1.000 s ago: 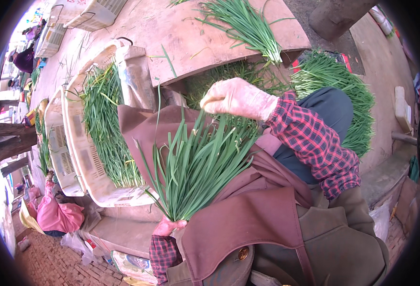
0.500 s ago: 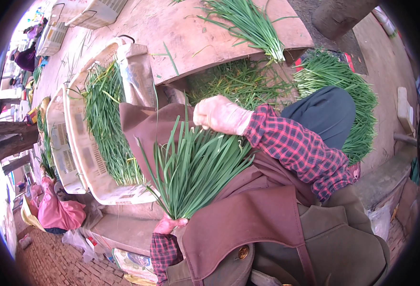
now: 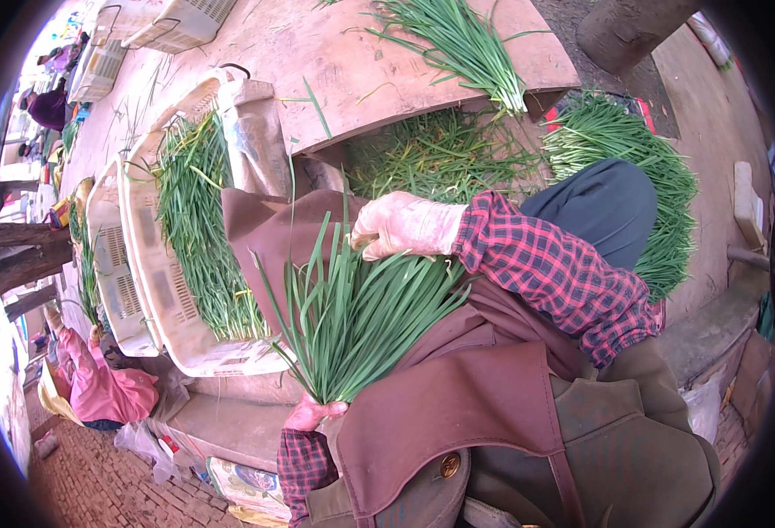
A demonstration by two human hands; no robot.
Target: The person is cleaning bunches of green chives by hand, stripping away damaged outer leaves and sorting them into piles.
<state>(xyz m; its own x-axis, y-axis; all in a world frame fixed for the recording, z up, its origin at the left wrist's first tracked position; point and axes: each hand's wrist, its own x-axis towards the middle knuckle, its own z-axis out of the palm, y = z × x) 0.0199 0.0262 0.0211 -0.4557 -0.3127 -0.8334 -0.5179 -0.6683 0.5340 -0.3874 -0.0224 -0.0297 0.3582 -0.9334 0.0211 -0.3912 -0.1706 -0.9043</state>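
Note:
A fanned bunch of garlic chives (image 3: 361, 321) lies across the brown apron (image 3: 458, 422) on my lap. My left hand (image 3: 314, 412) is closed round the narrow end of the bunch, near my body. Over the spread far end is my right hand (image 3: 411, 225), in a pale, stained glove, its fingers bent inward against the leaves. What those fingertips pinch, if anything, is hidden. One thin long leaf stands up beside the glove.
A cream plastic crate (image 3: 154, 255) full of chives stands to the left. Loose, partly yellowed leaves (image 3: 449, 158) lie beyond my lap, below a wooden board (image 3: 352, 62) bearing another bunch (image 3: 466, 53). Right of my knee is a large chive pile (image 3: 625, 150). A pink-clad person (image 3: 110, 378) sits far left.
My right hand has dropped slightly toward the leaves, and its fingers have loosened from a tighter fist. The left hand and bunch stay put. The pink-clad person's arms have risen.

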